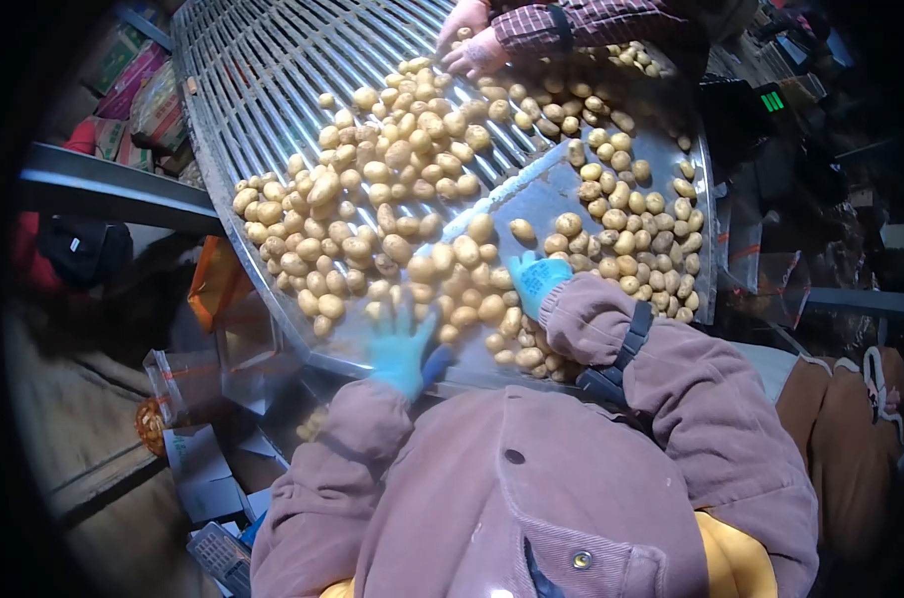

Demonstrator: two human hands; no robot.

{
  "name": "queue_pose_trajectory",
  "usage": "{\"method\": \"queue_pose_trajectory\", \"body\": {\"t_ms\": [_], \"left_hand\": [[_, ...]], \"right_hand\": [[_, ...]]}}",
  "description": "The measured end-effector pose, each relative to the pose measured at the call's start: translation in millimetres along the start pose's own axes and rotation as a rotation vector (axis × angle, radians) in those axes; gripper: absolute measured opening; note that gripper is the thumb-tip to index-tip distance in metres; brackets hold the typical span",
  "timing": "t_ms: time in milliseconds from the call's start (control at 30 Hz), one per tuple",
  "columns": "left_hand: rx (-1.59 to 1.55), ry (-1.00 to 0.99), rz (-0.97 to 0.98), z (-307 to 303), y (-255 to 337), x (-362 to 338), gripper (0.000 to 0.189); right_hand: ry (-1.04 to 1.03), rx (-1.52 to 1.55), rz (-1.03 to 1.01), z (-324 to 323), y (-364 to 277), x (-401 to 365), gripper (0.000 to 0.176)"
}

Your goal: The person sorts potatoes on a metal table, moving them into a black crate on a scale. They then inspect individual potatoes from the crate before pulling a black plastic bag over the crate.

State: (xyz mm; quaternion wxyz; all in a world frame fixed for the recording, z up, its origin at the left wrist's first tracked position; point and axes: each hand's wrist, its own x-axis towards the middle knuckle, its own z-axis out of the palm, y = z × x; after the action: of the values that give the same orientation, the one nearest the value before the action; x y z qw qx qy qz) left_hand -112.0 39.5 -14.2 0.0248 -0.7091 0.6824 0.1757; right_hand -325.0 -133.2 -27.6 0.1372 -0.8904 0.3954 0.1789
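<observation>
Many potatoes (397, 154) lie spread over a slatted metal sorting table (263, 75) and its smooth metal end. My left hand (400, 344), in a light blue glove, is over the near edge of the pile with its fingers spread, smeared by motion. It holds nothing I can see, and potatoes lie just beyond its fingertips. Further right, my right hand (539, 279), in a matching glove with a dark print, rests among the potatoes. Its thumb and forefinger are apart, and the other fingers are partly hidden. A single potato (522, 230) lies just past it.
Across the table, another person's gloved hands (477, 55) reach in beside a checked sleeve (542, 27). A pale strip (502, 189) divides the slats from the smooth metal. At left stand a metal beam (118, 181), an orange bag (216, 282) and cardboard pieces (201, 468); plastic bags (779, 284) hang at right.
</observation>
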Motion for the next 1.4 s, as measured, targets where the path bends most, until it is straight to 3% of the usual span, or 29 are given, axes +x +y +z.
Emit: {"method": "queue_pose_trajectory", "body": {"t_ms": [33, 100, 200, 267, 333, 400, 467, 500, 567, 600, 633, 667, 700, 733, 800, 867, 933, 967, 1067, 1100, 1200, 1233, 1267, 1333, 1367, 1400], "left_hand": [[0.037, -0.063, -0.011, -2, 5, 4, 0.066], [0.044, 0.016, 0.149, 3, 8, 22, 0.069], [0.037, 0.010, 0.321, -5, 29, 64, 0.073], [0.029, 0.036, 0.441, -3, 47, 88, 0.078], [-0.021, 0.100, 0.466, 11, 71, 103, 0.074], [-0.085, 0.040, 0.556, 29, 89, 111, 0.070], [-0.001, 0.264, 0.631, 7, 80, 96, 0.059], [0.047, 0.372, 0.670, -14, 71, 88, 0.056], [0.071, -0.069, 0.263, -81, 44, 97, 0.033], [-0.037, 0.578, 0.173, -59, 13, 100, 0.020], [-0.181, 0.313, -0.092, -70, -11, 97, 0.038], [0.194, 0.616, -0.166, -24, -50, 110, 0.058], [-0.023, 0.314, -0.196, -26, -64, 111, 0.071], [0.034, 0.214, -0.195, -34, -56, 115, 0.070], [0.275, 0.131, -0.195, -32, -26, 121, 0.067], [0.224, 0.086, -0.150, -38, 5, 123, 0.058], [0.232, 0.162, -0.034, -19, 11, 129, 0.055], [0.159, 0.265, 0.092, -11, 10, 126, 0.049], [0.035, 0.333, 0.159, -21, 9, 103, 0.044], [0.027, 0.493, 0.179, -23, 12, 92, 0.040], [-0.107, 0.550, 0.220, -20, 13, 70, 0.040], [-0.108, 0.559, 0.365, -30, 20, 70, 0.042], [-0.096, 0.470, 0.423, -29, 29, 77, 0.043], [-0.077, 0.294, 0.533, -22, 51, 94, 0.046], [0.013, 0.235, 0.497, -15, 65, 102, 0.046], [0.101, 0.181, 0.458, -6, 79, 114, 0.045]], "right_hand": [[-0.010, 0.019, 0.025, -7, -1, -4, 0.038], [-0.056, 0.064, 0.071, -1, 5, -3, 0.034], [0.086, 0.156, 0.144, -2, 12, -16, 0.032], [0.297, 0.240, 0.168, 40, 44, -4, 0.031], [0.305, 0.315, 0.347, 6, 48, -25, 0.032], [0.431, 0.407, 0.375, 26, 83, -35, 0.034], [0.472, 0.726, 0.525, 30, 107, -59, 0.030], [0.452, 1.034, 0.543, 24, 118, -74, 0.027], [0.421, 1.638, 0.547, 15, 128, -110, 0.021], [0.492, 1.889, 0.585, 12, 127, -129, 0.024], [0.481, 2.100, 0.547, 18, 130, -141, 0.027], [0.476, 2.306, 0.495, 27, 133, -150, 0.031], [0.594, 2.271, 0.567, 37, 131, -155, 0.036], [0.590, 2.316, 0.622, 29, 122, -161, 0.036], [0.652, 2.395, 0.524, 26, 104, -163, 0.035], [0.653, 2.533, 0.587, 42, 107, -155, 0.031], [0.660, 2.584, 0.576, 49, 102, -145, 0.029], [0.707, 2.349, 0.537, 53, 94, -140, 0.023], [0.308, 1.820, 0.561, 40, 96, -116, 0.025], [0.418, 1.660, 0.508, 52, 94, -98, 0.027], [0.439, 0.869, 0.446, 16, 67, -55, 0.037], [0.414, 0.659, 0.442, 3, 59, -39, 0.034], [0.390, 0.446, 0.436, -7, 56, -22, 0.031], [0.096, 0.321, 0.433, -4, 68, 26, 0.033], [-0.054, 0.255, 0.427, -2, 71, 36, 0.034], [0.039, 0.203, 0.380, -2, 70, 31, 0.033]]}}
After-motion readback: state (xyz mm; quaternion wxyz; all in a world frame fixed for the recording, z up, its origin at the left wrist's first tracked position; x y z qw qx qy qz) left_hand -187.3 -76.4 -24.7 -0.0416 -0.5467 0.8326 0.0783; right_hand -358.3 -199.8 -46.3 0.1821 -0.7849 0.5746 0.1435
